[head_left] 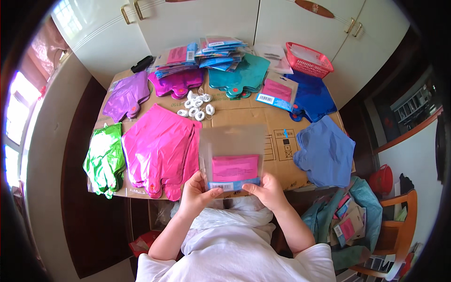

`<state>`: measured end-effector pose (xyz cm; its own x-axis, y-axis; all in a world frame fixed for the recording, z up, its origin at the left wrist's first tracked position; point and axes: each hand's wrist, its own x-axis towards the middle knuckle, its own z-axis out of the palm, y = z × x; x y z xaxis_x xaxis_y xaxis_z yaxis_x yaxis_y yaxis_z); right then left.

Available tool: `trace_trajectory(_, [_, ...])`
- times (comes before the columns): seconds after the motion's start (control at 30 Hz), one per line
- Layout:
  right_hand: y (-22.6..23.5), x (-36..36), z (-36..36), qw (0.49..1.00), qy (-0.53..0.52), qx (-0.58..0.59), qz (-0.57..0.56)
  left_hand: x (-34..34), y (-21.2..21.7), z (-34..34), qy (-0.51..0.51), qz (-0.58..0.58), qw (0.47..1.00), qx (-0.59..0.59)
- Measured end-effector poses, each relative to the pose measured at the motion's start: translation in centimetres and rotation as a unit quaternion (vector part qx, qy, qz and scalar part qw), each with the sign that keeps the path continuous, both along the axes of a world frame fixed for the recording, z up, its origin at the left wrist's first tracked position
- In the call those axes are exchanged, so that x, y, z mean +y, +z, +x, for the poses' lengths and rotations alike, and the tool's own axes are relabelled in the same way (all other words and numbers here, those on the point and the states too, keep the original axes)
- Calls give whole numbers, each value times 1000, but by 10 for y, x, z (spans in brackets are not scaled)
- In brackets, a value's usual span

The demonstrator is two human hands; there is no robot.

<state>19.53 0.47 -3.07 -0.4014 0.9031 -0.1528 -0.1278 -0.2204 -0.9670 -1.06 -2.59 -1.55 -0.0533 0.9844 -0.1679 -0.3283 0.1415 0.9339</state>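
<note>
Between my two hands I hold a clear plastic packet [235, 167] with a pink panel and a blue barcoded strip, upright at the table's near edge. My left hand [197, 191] pinches its lower left corner, thumb in front. At the lower right corner, my right hand [268, 191] grips it the same way. Just left of the packet lies a stack of flat pink foil balloons [157, 145]. Several small coils of white ribbon [193, 106] sit beyond the packet. Flat light-blue balloons [326, 150] lie to the right.
Green [104, 157], purple [126, 96], magenta [177, 84], teal [239, 75] and dark blue balloons [317, 91] ring the cardboard-covered table [239, 115]. Packet piles [218, 54], one separate packet [277, 91] and a pink basket [307, 61] stand behind. A bag of packets [350, 221] rests at right.
</note>
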Motion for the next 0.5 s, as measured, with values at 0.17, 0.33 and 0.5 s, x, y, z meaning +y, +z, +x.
trace_trajectory(0.17, [3, -12, 5, 993, 15, 115, -37, -2, -7, -21, -103, -23, 992, -72])
trace_trajectory(0.33, [11, -24, 30, 981, 50, 173, -70, 4, -9, -30, -242, -12, 964, -109])
trace_trajectory(0.5, [14, -45, 93, 982, -108, 135, 78, 10, 7, -2, -242, 83, 963, 86])
